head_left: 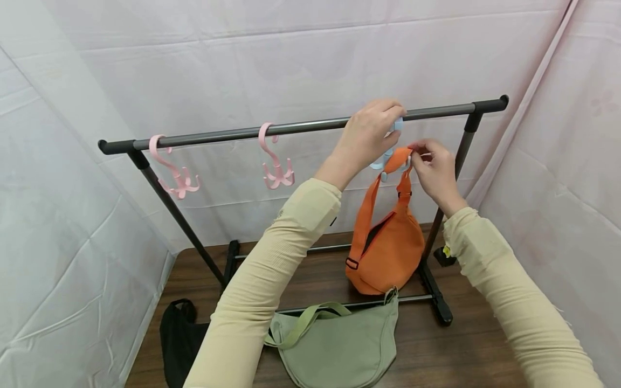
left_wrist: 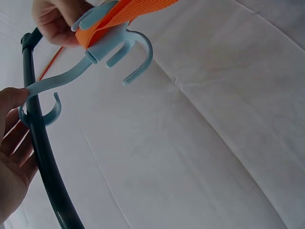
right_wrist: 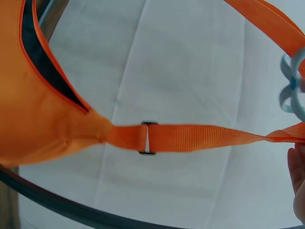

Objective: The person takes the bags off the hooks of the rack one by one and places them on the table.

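Observation:
An orange sling bag hangs by its strap from a light blue multi-prong hook on the metal rail. At the top of that hook, my left hand pinches its curved neck, thumb on one side and fingers behind the rail, as the left wrist view shows. My right hand pinches the strap just beside the prongs. The strap lies over the hook's prongs. In the right wrist view the bag's zip opening shows dark, and only the fingertips of the right hand appear.
Two pink hooks hang further left on the rail. Below lie a green bag across the rack's lower bar and a black bag on the brown floor. White cloth walls surround the rack.

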{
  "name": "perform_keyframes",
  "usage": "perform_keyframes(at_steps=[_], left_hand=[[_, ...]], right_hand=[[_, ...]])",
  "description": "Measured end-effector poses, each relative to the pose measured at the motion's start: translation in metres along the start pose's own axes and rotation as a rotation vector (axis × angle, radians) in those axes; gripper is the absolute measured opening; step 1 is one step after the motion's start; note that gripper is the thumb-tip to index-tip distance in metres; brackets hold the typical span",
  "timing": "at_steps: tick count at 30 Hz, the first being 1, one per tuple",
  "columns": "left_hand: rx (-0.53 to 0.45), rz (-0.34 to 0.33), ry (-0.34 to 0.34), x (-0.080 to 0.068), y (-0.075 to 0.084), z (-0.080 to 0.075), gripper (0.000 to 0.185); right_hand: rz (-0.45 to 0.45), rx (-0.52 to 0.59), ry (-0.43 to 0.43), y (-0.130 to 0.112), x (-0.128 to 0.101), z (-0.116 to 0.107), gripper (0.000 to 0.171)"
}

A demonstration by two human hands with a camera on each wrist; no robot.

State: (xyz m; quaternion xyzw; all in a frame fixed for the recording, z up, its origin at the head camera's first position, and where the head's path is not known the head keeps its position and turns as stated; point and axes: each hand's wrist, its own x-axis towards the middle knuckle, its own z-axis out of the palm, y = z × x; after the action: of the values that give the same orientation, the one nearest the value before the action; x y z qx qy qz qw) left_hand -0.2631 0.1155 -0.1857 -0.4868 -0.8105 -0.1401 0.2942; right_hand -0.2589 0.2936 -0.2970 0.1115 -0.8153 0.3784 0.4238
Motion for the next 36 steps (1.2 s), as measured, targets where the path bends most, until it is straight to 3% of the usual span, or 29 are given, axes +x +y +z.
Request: perform_keyframes(at_steps=[13, 22, 29, 36], left_hand=[[-0.008, -0.010, 0.009, 0.002, 0.000, 0.003, 0.027], [0.003, -0.009, 0.015, 0.002, -0.001, 0.006, 0.026], [0.026, -0.017, 0.020, 0.005, -0.001, 0.009, 0.028], [0.029, -0.010, 0.035, 0.006, -0.003, 0.012, 0.029]], right_hand=[[-0.221, -0.050, 0.017, -0.025, 0.017, -0.012, 0.013], [-0.191, -0.014, 0.079, -0.046, 0.020, -0.019, 0.013], [-0.233, -0.027, 0.093, -0.045, 0.017, -0.029, 0.013], [-0.179, -0.021, 0.113, -0.044, 0.008, -0.038, 0.013]])
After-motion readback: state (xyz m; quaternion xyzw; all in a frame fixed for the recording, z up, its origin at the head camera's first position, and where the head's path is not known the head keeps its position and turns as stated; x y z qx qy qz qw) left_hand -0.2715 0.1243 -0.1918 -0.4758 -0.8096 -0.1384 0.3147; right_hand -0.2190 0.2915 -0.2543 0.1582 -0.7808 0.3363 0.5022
